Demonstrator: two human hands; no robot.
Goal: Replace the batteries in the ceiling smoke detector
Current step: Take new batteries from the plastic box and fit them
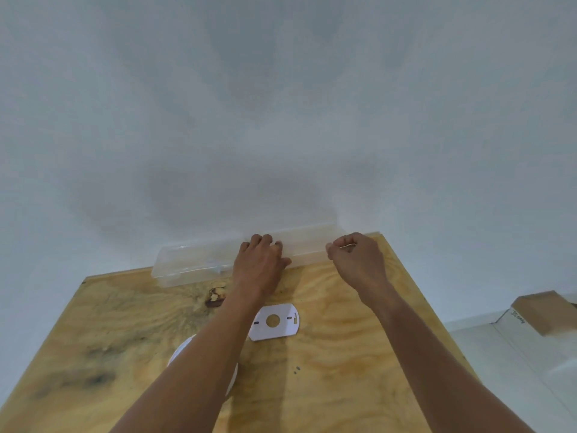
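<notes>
Plywood tabletop (343,385) carries a long clear plastic box (193,264) at its far edge, against the wall. The left hand (260,260) rests on the box with curled fingers, maybe gripping its lid. The right hand (356,256) is closed and pinches something thin and pale. The white smoke detector (182,348) lies under the left forearm, beside its mounting plate (274,321). I judge the detector light, smooth and a little fragile; best taken by its rim.

Both forearms bare, no sleeves; left hand (260,260), right hand (357,256) ungloved.
</notes>
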